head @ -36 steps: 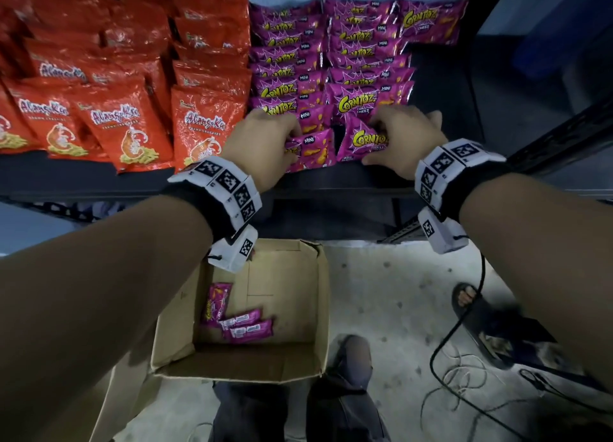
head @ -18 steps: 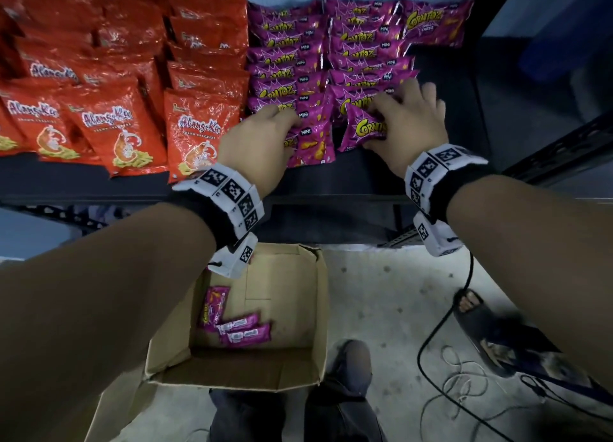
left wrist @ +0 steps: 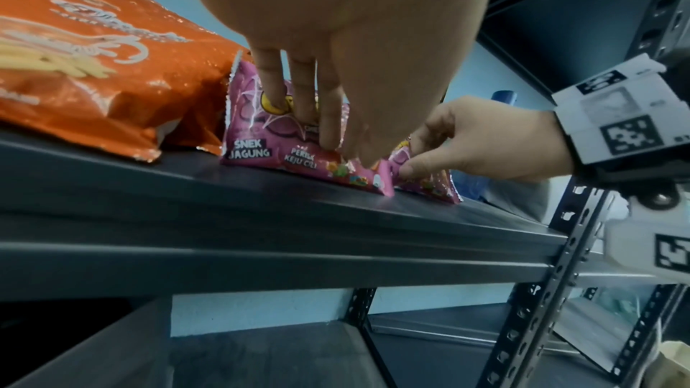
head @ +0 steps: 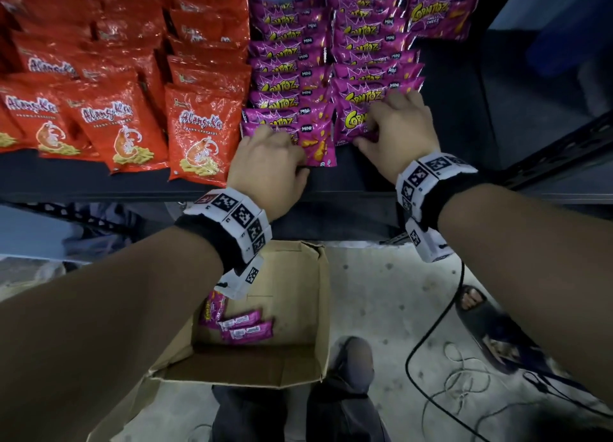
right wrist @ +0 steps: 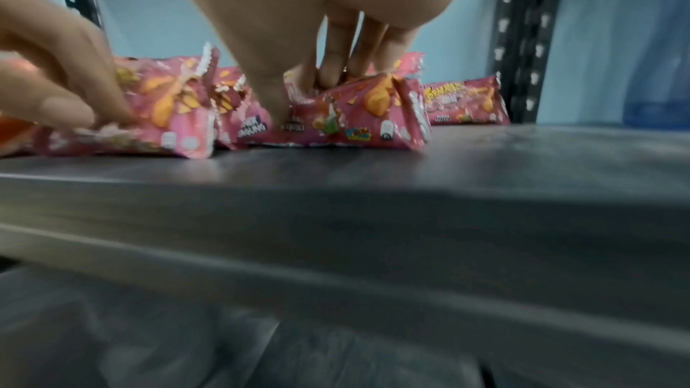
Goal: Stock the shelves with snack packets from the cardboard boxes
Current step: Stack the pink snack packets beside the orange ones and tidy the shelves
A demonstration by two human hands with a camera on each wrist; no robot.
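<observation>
Two columns of purple Corntoz packets [head: 292, 66] lie overlapped on the dark metal shelf [head: 365, 182]. My left hand [head: 282, 149] holds the front packet of the left column [head: 316, 143], with its fingers [left wrist: 298, 105] on the face and the thumb at the lower edge. My right hand [head: 381, 123] grips the front packet of the right column [head: 351, 123], its fingers [right wrist: 336, 72] curled into the top and the thumb low on the front. Below the shelf, an open cardboard box [head: 311, 309] holds a few purple packets [head: 245, 328].
Orange prawn cracker packets [head: 199, 133] fill the shelf to the left, right beside my left hand. Bare shelf lies right of the purple columns, up to a perforated upright [left wrist: 560, 276]. On the floor are a black cable [head: 431, 335], a sandalled foot [head: 474, 302] and my knees [head: 351, 358].
The right hand spread its fingers over the row behind, then drew back and curled onto the front packet. The left hand stayed on the left column's front packet.
</observation>
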